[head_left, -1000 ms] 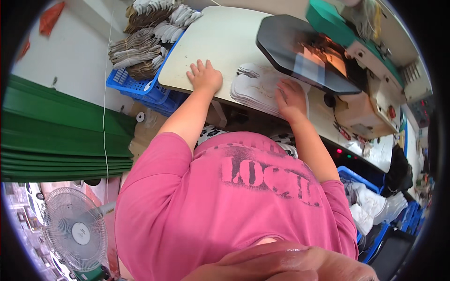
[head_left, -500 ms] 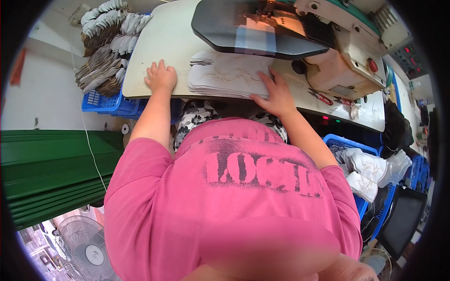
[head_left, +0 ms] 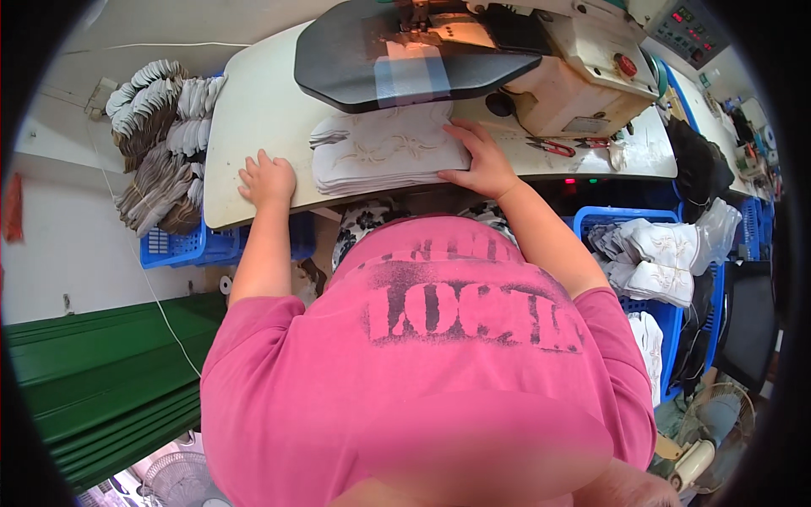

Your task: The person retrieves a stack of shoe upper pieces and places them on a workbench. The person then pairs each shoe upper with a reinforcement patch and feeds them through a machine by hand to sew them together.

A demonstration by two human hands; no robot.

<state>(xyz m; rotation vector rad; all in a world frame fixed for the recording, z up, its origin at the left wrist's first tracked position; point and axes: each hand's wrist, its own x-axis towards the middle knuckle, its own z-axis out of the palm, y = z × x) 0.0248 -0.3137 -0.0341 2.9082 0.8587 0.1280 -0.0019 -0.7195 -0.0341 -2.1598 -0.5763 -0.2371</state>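
White cloth stack (head_left: 380, 152), 12 o'clock: I'd square it lightly, right hand (head_left: 481, 160) spread at its edge, left hand (head_left: 270, 180) (fingers splayed too) on the table (head_left: 253, 110), 10 o'clock.

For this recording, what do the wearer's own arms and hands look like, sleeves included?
The left hand and right hand are bare, with no gloves, and no watch or bracelet shows at either wrist. Both forearms are uncovered. The short, loose, plain pink sleeves belong to a pink T-shirt with a dark stencil-style print.
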